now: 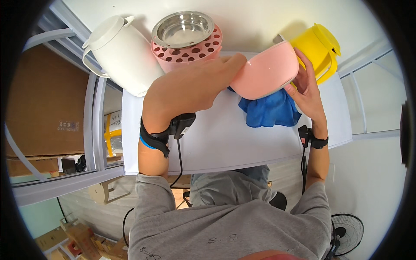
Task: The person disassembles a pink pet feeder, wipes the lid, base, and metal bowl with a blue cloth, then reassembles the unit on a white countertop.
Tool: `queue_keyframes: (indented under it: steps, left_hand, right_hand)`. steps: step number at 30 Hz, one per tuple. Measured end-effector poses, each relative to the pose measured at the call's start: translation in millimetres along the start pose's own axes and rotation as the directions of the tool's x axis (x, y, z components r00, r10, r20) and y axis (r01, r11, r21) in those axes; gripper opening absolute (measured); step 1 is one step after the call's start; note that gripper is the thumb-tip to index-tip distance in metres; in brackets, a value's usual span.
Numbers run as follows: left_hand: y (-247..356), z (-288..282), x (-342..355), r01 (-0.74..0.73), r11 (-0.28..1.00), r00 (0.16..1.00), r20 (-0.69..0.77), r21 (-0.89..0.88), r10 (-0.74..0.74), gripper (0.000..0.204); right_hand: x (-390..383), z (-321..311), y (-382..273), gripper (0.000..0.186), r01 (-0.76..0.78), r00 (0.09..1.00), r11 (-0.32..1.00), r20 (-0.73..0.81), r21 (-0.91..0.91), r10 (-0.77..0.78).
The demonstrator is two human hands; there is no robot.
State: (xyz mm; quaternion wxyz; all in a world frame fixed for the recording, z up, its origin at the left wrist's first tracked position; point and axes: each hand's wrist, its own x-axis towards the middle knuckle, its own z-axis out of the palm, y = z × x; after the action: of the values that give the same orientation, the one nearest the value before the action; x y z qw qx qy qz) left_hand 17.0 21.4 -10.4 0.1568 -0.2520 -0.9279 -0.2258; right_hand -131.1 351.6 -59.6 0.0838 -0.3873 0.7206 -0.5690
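Note:
A smooth pink bowl (265, 71), tilted on its side, is held up over the table between my two hands. At its left end is my left hand (225, 73), closed on the edge, with most of its fingertips hidden. My right hand (307, 89) grips the other end, its thumb on the lower rim and its fingers around the right side. Just below the bowl a crumpled blue cloth (271, 112) lies on the white table (216, 143); I cannot tell whether the two touch.
A white jug (123, 54) stands at the far left. Beside it, a shiny metal bowl (185, 29) rests on a pink container (195, 55) with a pattern of holes. At the far right is a yellow jug (315, 50). White frame posts (89, 117) border the table's left side.

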Motion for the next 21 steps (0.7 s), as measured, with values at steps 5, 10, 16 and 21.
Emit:
queue_keyframes:
  steps: [5, 10, 16, 21]
  left_hand:
    - [6.2, -6.8, 8.7, -0.047, 0.964, 0.996, 0.061, -0.261, 0.065, 0.031]
    - [7.8, -8.1, 16.0, 0.044, 0.929, 0.987, 0.161, -0.368, 0.018, 0.032]
    - [1.2, -7.5, 25.7, -0.191, 0.931, 0.98, 0.002, -0.312, 0.201, 0.029]
    - [4.7, -8.1, 30.2, -0.214, 0.892, 0.97, 0.025, -0.398, 0.243, 0.025]
  right_hand:
    - [-5.7, -4.7, 16.2, 0.111, 0.069, 0.996, 0.994, 0.052, 0.084, -0.074]
    - [-9.2, -2.5, 16.9, 0.129, 0.026, 0.999, 0.994, 0.04, 0.107, -0.03]
    - [-24.5, -20.8, 17.1, 0.133, -0.067, 0.996, 0.996, 0.065, 0.054, 0.064]
    - [-37.2, -36.2, 15.8, 0.139, -0.225, 0.96, 0.973, 0.185, 0.054, 0.212]
